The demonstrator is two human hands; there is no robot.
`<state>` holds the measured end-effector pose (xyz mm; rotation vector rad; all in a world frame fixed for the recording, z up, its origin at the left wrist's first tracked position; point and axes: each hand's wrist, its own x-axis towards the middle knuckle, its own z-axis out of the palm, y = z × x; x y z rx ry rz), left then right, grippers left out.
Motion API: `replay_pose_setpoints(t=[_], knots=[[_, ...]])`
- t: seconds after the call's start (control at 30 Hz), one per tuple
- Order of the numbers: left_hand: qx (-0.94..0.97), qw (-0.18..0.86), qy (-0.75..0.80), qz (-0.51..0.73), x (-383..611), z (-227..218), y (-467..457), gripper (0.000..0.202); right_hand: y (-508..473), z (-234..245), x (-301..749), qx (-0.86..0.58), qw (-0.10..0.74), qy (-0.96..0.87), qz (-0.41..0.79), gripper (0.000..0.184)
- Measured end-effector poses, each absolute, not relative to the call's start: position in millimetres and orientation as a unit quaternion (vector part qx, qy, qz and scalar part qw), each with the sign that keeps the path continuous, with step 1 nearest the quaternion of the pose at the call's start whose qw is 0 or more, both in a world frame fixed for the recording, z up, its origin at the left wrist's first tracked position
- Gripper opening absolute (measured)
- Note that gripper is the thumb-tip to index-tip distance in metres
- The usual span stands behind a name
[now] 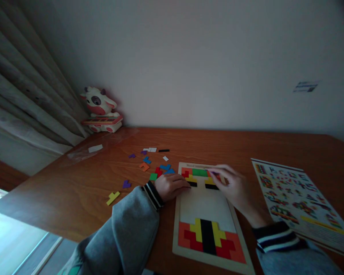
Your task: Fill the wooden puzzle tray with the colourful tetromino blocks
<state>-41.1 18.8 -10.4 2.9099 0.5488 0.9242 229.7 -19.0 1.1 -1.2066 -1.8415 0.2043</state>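
A wooden puzzle board (203, 208) lies in front of me, with coloured block pieces fitted along its top and bottom and a bare pale middle. My left hand (172, 186) lies flat across its upper left edge, fingers stretched out and holding nothing. Over the upper right part of the board, my right hand (232, 185) is closed in a pinch. A bit of a purple puzzle piece (214, 173) shows at those fingertips; most of it is hidden. Near the pinch are a green piece (200, 172) and a black piece (211, 186) in the board.
Loose pieces lie left of the board, among them a yellow piece (112, 198), a purple piece (126, 184) and an orange piece (144, 166). A printed pattern sheet (301, 198) is at the right. A cow toy (101, 110) stands at the back left by the curtain (25, 84).
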Motion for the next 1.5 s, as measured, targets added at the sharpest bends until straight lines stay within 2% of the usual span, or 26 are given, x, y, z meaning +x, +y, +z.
replay_pose_setpoints(t=[0.13, 0.37, 0.53, 0.77, 0.87, 1.0, 1.2, 1.33, 1.5], knots=[[0.939, 0.024, 0.188, 0.286, -41.1, -10.8, 18.4, 0.029, -16.7, -8.9, 216.2, -0.426, 0.380, -0.820, 0.031, 0.031], [0.939, 0.026, 0.195, 0.284, -41.4, -13.8, 19.0, 0.027, -13.0, -17.4, 209.2, -0.424, 0.308, -0.851, 0.021, 0.029], [0.939, 0.020, 0.193, 0.284, -40.1, -12.6, 18.4, 0.030, -17.6, -10.7, 210.7, -0.427, 0.298, -0.853, 0.049, 0.028], [0.942, 0.032, 0.161, 0.292, -38.7, -11.1, 19.8, 0.024, -21.9, -12.4, 212.8, -0.457, 0.287, -0.841, 0.048, 0.049], [0.941, 0.014, 0.149, 0.303, -38.6, -8.8, 20.9, 0.024, -22.1, -12.2, 213.9, -0.455, 0.299, -0.836, 0.063, 0.047], [0.921, -0.010, 0.170, 0.350, -37.5, -5.6, 18.2, 0.022, -25.2, -10.0, 212.7, -0.437, 0.335, -0.825, 0.127, 0.030], [0.891, 0.093, 0.179, 0.407, -27.0, -3.5, 4.4, 0.019, -32.8, -3.8, 202.1, -0.404, 0.381, -0.795, 0.244, 0.017], [0.895, 0.106, 0.209, 0.380, -23.4, 0.1, 0.6, 0.025, -32.4, 3.6, 203.1, -0.435, 0.380, -0.751, 0.320, 0.021], [0.913, 0.073, 0.224, 0.333, -24.3, -6.4, 5.6, 0.034, -23.4, -1.1, 217.1, -0.503, 0.441, -0.691, 0.275, 0.028]])
